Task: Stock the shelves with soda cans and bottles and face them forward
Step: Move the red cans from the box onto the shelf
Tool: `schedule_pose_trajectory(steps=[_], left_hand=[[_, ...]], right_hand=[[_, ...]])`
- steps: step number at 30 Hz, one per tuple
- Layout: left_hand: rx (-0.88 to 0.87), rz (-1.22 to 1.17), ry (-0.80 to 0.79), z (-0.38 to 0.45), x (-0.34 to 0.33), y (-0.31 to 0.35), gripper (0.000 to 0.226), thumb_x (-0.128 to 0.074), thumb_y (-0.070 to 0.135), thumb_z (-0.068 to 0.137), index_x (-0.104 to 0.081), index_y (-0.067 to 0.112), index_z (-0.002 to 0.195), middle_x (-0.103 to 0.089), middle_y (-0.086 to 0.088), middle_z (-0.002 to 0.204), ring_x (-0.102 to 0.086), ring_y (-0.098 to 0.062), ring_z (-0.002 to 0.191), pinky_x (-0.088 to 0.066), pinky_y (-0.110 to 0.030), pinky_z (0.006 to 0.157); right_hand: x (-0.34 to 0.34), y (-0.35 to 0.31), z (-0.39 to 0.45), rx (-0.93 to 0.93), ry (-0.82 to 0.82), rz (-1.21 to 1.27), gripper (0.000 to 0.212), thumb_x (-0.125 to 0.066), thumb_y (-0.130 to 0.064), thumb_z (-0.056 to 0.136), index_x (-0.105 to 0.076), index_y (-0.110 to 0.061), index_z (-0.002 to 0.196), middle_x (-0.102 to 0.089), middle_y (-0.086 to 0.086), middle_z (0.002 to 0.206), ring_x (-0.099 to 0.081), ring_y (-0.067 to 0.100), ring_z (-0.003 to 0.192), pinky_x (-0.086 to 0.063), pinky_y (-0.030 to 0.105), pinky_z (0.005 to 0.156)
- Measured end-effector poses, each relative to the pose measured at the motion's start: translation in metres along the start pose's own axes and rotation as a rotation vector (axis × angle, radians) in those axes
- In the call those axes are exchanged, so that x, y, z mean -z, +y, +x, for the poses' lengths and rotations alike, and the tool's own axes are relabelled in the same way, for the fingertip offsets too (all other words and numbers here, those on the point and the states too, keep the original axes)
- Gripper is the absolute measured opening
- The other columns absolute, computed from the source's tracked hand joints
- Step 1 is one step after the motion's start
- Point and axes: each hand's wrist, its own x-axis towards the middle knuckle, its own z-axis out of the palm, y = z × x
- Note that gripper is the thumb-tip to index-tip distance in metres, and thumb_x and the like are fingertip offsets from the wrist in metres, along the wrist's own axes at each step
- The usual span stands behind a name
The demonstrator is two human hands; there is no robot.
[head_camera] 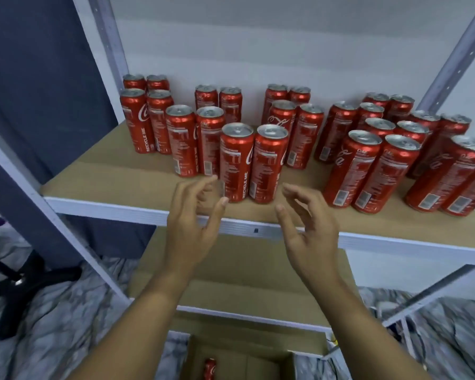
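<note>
Several tall red cola cans stand upright in pairs on the brown shelf board [115,174]. The nearest pair, a left can [235,163] and a right can [268,163], stands close to the front edge. My left hand [195,223] hovers just in front of the left can with loosely spread fingers and holds nothing. My right hand [307,231] hangs to the right of that pair, fingers relaxed and apart, also empty. Most cans show their small-print side. One more red can [210,367] lies in a cardboard box [283,366] on the floor below.
White metal uprights [107,45] frame the shelf on both sides. A lower brown shelf [244,283] sits beneath. A black chair base [19,283] stands on the patterned floor at left. A dark blue panel [39,78] fills the left side.
</note>
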Motion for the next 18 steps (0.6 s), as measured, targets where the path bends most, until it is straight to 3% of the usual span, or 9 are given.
schedule_pose_trajectory(steps=[4,8,10,12,13,15,16,18], left_hand=[[0.035,-0.004,-0.117,-0.074,-0.006,-0.033,0.02,-0.072,0.005,0.092,-0.067,0.006,0.112,-0.059,0.0,0.098,-0.056,-0.005,0.087,-0.045,-0.017,0.082],[0.268,0.048,-0.293,-0.175,-0.019,-0.104,0.015,-0.07,0.01,0.095,-0.069,0.014,0.109,-0.063,0.007,0.092,-0.056,0.002,0.084,-0.046,-0.016,0.079],[0.398,0.093,-0.409,-0.233,-0.029,-0.149,0.016,-0.067,0.014,0.093,-0.069,0.014,0.109,-0.067,0.007,0.097,-0.059,0.002,0.086,-0.052,-0.025,0.081],[0.548,0.093,-0.551,-0.294,-0.039,-0.196,0.024,-0.063,0.019,0.091,-0.069,0.011,0.114,-0.071,0.0,0.107,-0.068,-0.011,0.096,-0.055,-0.03,0.087],[0.608,0.09,-0.61,-0.322,-0.045,-0.216,0.027,-0.064,0.015,0.09,-0.069,0.008,0.116,-0.073,-0.005,0.111,-0.07,-0.01,0.098,-0.053,-0.025,0.089],[0.728,0.117,-0.716,-0.377,-0.054,-0.255,0.03,-0.066,-0.004,0.089,-0.067,0.001,0.119,-0.071,-0.014,0.116,-0.065,0.008,0.097,-0.044,-0.008,0.087],[0.778,0.151,-0.79,-0.405,-0.059,-0.274,0.032,-0.065,-0.009,0.089,-0.066,-0.001,0.12,-0.067,-0.015,0.119,-0.062,0.008,0.098,-0.042,-0.009,0.087],[0.882,0.217,-0.972,-0.453,-0.069,-0.311,0.029,-0.066,-0.004,0.09,-0.068,0.005,0.117,-0.066,-0.013,0.118,-0.061,-0.016,0.105,-0.045,-0.026,0.092]], right_hand=[[-0.018,0.028,-0.068,-0.011,-0.081,-0.021,0.02,-0.069,-0.003,0.092,-0.068,-0.009,0.111,-0.064,-0.002,0.106,-0.064,0.014,0.102,-0.053,0.031,0.089],[-0.045,0.092,-0.158,-0.19,-0.244,-0.058,0.023,-0.069,-0.005,0.091,-0.068,-0.015,0.112,-0.064,-0.004,0.101,-0.065,0.012,0.094,-0.053,0.027,0.085],[-0.06,0.132,-0.21,-0.277,-0.357,-0.082,0.026,-0.07,-0.004,0.09,-0.068,-0.017,0.112,-0.066,-0.005,0.102,-0.065,0.01,0.093,-0.054,0.027,0.085],[-0.076,0.174,-0.266,-0.349,-0.463,-0.109,0.028,-0.07,-0.002,0.087,-0.069,-0.015,0.112,-0.067,-0.004,0.106,-0.065,0.01,0.095,-0.055,0.029,0.085],[-0.084,0.195,-0.295,-0.401,-0.516,-0.123,0.029,-0.069,-0.003,0.087,-0.068,-0.016,0.113,-0.068,-0.004,0.108,-0.065,0.01,0.095,-0.055,0.028,0.086],[-0.1,0.238,-0.356,-0.52,-0.609,-0.18,0.024,-0.069,-0.012,0.09,-0.068,-0.018,0.112,-0.069,-0.003,0.106,-0.064,0.01,0.093,-0.054,0.029,0.084],[-0.108,0.259,-0.387,-0.571,-0.651,-0.209,0.021,-0.069,-0.015,0.09,-0.068,-0.017,0.111,-0.069,-0.002,0.103,-0.064,0.011,0.091,-0.054,0.031,0.082],[-0.125,0.298,-0.445,-0.667,-0.733,-0.23,0.022,-0.069,-0.02,0.091,-0.067,-0.016,0.113,-0.068,0.0,0.101,-0.063,0.014,0.089,-0.055,0.037,0.081]])
